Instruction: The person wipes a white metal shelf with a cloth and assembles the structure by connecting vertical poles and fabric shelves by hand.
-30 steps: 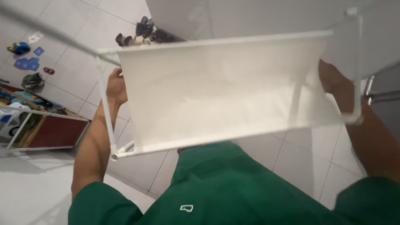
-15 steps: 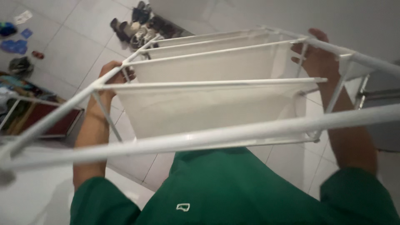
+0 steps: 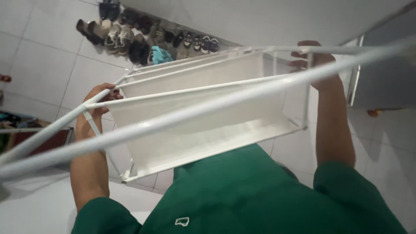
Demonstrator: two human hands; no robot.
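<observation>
My left hand [image 3: 99, 99] and right hand [image 3: 313, 60] had fingers curled around the side tubes of the white fabric rack [image 3: 203, 108], held chest-high above the tiled floor [image 3: 47, 65]; it seemed light, stiff-framed, slack-shelved, best gripped by tubes

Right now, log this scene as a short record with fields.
held item: white tube rack with white fabric shelves, tilted, lifted off the floor
left hand: gripping a side tube of the rack
right hand: gripping a tube on the opposite side
clothing: green shirt
floor: white tiles
by the wall: row of shoes
</observation>
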